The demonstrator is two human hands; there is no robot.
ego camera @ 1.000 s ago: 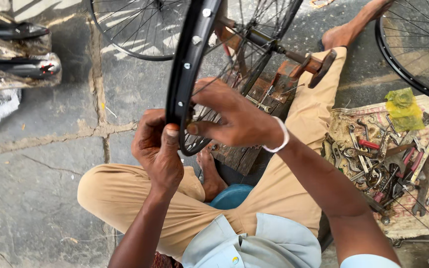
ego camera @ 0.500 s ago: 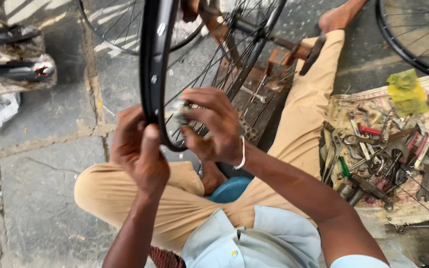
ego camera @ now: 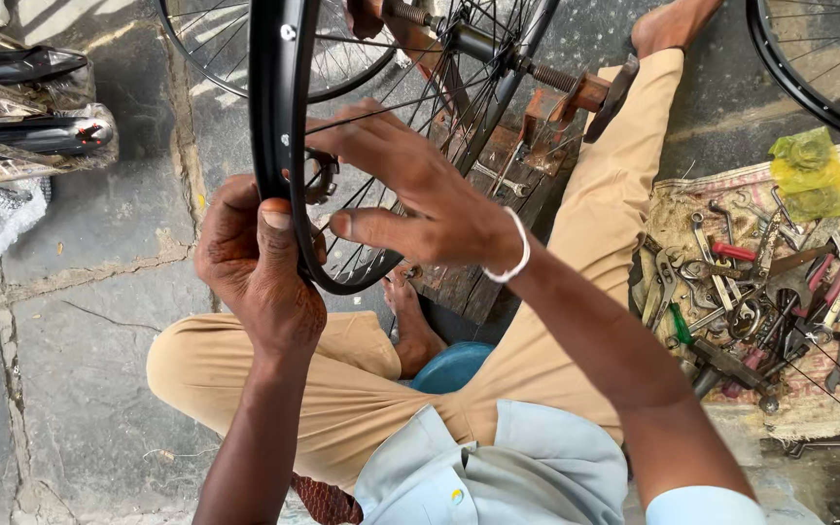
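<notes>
Head view: a seated person trues a black wheel rim (ego camera: pixel 274 146).
Left hand (ego camera: pixel 255 258): closed on the rim's lower edge, thumb pressing the outer face.
Right hand (ego camera: pixel 420 199): fingers spread, pinching a small round spoke tool (ego camera: pixel 318 177) inside the rim.
Change: the rim moved right and nearer since half a second ago, so another spoke is now under the right hand.
Tools (ego camera: pixel 760 292): on cloth, well right of the rim.

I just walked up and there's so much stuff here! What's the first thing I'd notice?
The big black wheel rim stands upright in the middle, with thin spokes fanning to its hub. The left hand grips the rim from outside, while the right hand reaches in among the spokes. To the right, a jumble of wrenches and tools lies on a worn cloth on the stone floor.
</notes>
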